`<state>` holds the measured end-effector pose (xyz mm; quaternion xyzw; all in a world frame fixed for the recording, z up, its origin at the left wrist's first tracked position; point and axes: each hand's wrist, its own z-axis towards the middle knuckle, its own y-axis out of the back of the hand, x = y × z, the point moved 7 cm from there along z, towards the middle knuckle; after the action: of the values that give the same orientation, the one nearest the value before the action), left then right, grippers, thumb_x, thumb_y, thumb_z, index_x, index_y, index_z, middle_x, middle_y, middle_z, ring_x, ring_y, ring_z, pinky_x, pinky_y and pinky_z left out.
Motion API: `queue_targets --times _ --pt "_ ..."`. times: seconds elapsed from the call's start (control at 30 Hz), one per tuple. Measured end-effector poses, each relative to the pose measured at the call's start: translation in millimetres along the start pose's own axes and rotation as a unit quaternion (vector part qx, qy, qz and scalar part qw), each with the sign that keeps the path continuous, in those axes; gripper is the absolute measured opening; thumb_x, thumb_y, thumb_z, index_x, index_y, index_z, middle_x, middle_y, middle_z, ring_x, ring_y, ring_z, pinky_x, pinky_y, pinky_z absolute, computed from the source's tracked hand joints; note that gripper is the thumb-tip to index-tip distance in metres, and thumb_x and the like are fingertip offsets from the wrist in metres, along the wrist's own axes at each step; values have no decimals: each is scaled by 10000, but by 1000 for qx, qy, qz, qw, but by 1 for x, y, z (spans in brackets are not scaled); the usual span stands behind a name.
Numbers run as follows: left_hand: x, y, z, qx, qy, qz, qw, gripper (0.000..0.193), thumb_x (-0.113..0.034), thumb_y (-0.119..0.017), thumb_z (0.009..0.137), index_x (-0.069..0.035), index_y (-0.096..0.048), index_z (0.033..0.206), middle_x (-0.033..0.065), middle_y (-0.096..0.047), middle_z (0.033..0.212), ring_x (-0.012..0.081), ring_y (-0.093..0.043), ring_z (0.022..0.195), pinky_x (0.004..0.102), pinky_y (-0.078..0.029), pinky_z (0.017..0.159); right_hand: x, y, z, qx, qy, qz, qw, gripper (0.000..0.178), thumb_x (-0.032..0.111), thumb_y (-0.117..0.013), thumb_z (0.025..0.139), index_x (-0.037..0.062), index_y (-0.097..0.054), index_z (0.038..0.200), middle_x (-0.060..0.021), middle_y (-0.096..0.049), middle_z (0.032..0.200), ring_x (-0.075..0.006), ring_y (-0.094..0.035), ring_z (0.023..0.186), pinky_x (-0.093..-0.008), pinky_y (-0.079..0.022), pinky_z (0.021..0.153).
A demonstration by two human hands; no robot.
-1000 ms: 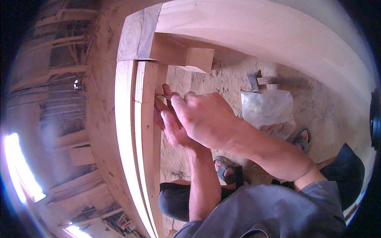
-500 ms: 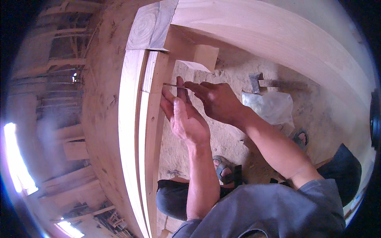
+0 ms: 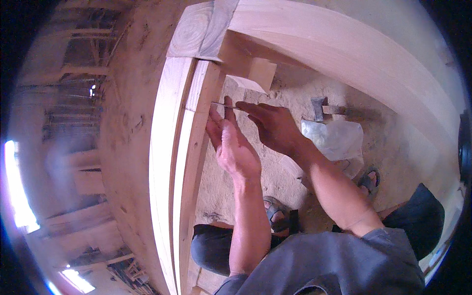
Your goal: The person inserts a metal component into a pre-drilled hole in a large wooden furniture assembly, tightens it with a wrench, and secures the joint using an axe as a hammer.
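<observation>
A pale wooden frame stands before me, its long grooved beam [image 3: 189,142] running from the lower edge up to a square end block [image 3: 201,30]. My right hand [image 3: 275,125] is closed around a thin metal rod [image 3: 225,105]. The rod's far end meets the beam's inner side, just below the joint with the block; its handle, if any, is hidden in my fingers. Beneath the rod, my left hand [image 3: 238,152] lies palm up against that same inner side. Its fingers are stretched out, one rising behind the rod, and others are partly hidden by the beam.
A wide curved board [image 3: 334,44] spans the top right, with a short wooden block [image 3: 262,73] under it. On the dirt floor lie a hammer-like tool [image 3: 319,109] and a clear plastic bag [image 3: 337,137]. Stacked timber [image 3: 86,221] lines the left. My sandalled feet are below.
The view has shifted slightly, so the frame's upper end sits a little further right. Both hands keep nearly the same place at the beam, the rod still against it.
</observation>
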<state>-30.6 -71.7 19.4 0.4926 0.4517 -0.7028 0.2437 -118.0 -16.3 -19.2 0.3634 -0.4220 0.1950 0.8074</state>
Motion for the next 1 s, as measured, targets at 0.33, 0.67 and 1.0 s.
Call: queue_targets --times 0.33,0.67,1.0 --pt "4 11 -6 -18 -10 -3 1000 654 -214 -415 1048 -62 -101 1601 163 -138 1657 351 -284 1476 444 -189 1221 2 -11 2 16 -18 18 1000 336 183 -610 890 101 -664 1211 -138 -715 822 -335 -711 727 -416 -575 643" --pt "-21 25 -21 -11 -7 56 998 559 -289 -402 1072 106 -366 1467 247 -490 1451 286 -482 1342 379 -332 1153 85 16 28 153 -94 -187 966 243 162 -599 899 88 -662 1121 -167 -697 826 -368 -696 756 -480 -552 650" --pt "-29 23 -22 -29 54 18 998 493 -274 -465 1055 100 -502 1373 211 -581 1357 265 -546 1268 379 -365 1128 72 11 11 70 -49 -147 985 289 128 -598 895 89 -645 1178 -160 -717 883 -364 -704 744 -477 -563 657"
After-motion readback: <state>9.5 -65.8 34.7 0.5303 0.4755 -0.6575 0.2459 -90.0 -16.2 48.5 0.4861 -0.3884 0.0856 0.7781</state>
